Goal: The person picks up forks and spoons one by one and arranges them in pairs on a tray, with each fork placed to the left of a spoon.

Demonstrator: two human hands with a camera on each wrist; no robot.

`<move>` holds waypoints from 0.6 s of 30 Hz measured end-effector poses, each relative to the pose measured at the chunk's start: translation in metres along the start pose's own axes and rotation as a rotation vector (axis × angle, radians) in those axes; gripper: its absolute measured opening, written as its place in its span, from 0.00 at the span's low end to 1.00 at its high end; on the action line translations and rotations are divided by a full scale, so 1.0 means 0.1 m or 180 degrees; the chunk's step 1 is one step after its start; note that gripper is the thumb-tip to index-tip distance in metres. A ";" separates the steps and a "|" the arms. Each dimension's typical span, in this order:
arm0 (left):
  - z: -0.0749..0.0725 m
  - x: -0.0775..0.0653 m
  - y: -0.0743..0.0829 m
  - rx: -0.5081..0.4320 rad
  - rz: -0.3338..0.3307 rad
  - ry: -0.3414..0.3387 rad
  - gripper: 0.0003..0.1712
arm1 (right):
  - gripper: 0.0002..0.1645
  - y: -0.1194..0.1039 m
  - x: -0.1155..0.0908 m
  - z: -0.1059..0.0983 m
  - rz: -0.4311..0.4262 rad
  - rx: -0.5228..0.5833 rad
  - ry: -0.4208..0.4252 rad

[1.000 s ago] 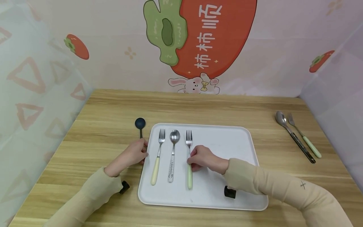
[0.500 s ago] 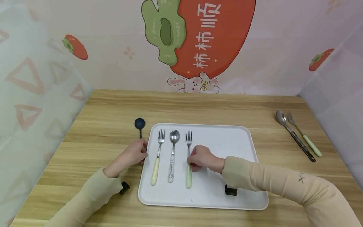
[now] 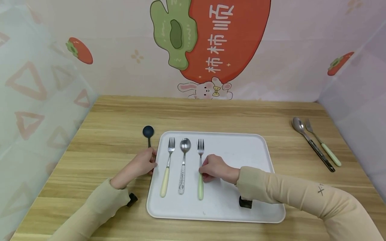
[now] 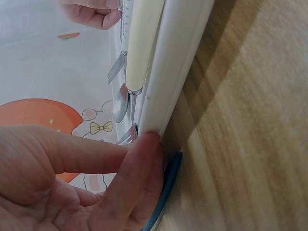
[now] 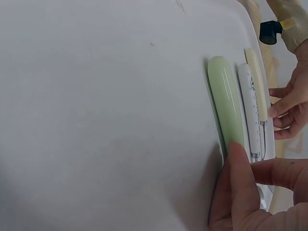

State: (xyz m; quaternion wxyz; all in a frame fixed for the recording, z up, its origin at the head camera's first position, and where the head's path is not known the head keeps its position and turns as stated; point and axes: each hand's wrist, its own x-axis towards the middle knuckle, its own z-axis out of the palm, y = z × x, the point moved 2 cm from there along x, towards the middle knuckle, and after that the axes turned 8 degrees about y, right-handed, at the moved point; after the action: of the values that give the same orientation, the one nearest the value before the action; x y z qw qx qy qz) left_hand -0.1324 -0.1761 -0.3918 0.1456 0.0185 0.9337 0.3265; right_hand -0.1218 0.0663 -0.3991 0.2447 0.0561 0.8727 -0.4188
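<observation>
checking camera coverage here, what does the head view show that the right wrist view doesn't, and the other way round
Only the head view: the dark spoon left of the tray, the black-handled spoon and green-handled utensil at far right, and the red wall print.

Only the right wrist view: a yellow patch next to the black device at the left wrist.

Both: the right hand pinching the green-handled fork, the left hand at the tray's edge, and the white and yellow handles.
</observation>
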 end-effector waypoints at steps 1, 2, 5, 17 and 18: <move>0.00 0.00 0.00 -0.0006 -0.0003 -0.0001 0.16 | 0.04 0.00 0.00 0.00 0.0002 -0.0006 -0.0012; 0.00 0.00 0.00 -0.0014 -0.0005 -0.0002 0.17 | 0.04 0.00 0.00 -0.01 0.0004 -0.0016 -0.0025; 0.00 0.00 0.00 -0.0038 -0.0010 -0.0005 0.17 | 0.05 0.01 -0.02 -0.02 -0.0001 -0.0029 -0.0044; 0.00 0.00 0.00 -0.0043 -0.0041 -0.0005 0.17 | 0.03 0.07 -0.11 -0.22 -0.0456 -0.0534 0.0114; 0.00 0.00 0.00 -0.0035 -0.0046 -0.0006 0.17 | 0.03 0.07 -0.12 -0.24 -0.0489 -0.0571 0.0126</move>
State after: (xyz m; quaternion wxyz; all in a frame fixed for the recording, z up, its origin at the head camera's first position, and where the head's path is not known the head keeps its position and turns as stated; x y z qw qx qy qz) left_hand -0.1321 -0.1758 -0.3915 0.1490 0.0113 0.9319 0.3306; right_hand -0.1187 0.0905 -0.3858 0.1986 -0.0249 0.9130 -0.3554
